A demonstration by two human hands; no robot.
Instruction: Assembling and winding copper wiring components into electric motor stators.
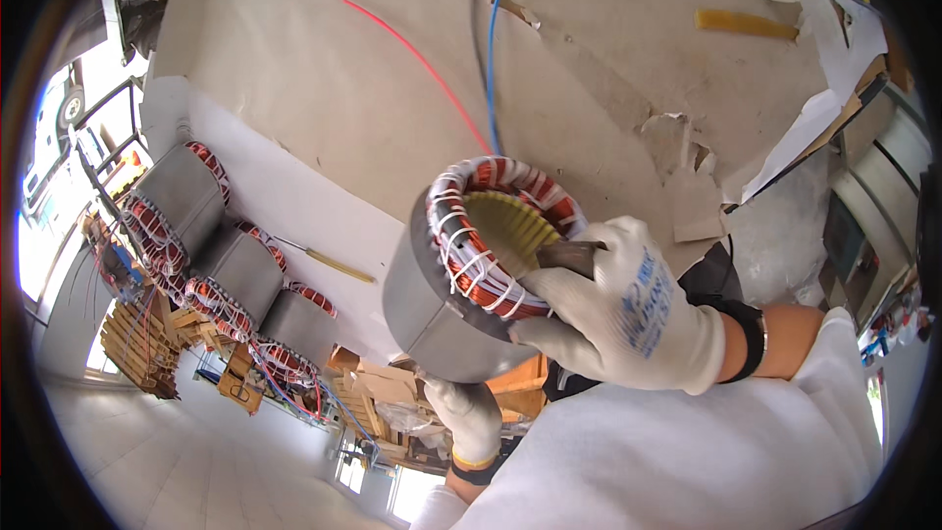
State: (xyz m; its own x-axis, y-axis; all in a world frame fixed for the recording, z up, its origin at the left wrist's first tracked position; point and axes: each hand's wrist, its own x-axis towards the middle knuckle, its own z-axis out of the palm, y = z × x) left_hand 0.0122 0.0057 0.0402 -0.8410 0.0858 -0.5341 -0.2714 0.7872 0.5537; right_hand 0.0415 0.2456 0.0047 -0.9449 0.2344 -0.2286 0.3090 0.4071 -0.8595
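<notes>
Head view: the right hand (628, 314), in a white glove, is closed around a short dark tool (571, 257) at the mouth of the stator (442, 309), its lower fingers against the casing. The left hand (466, 422), gloved too, reaches up to the stator's underside; how firmly it grips there I cannot tell, the casing hiding its fingers. The stator tilts at the near edge of a brown-covered table (294, 79), windings upward. Beyond its rim, a red wire (422, 59) and a blue wire (491, 49) extend across the table. Left of it lie a yellow-handled tool (339, 265) and three more stators (240, 270).
</notes>
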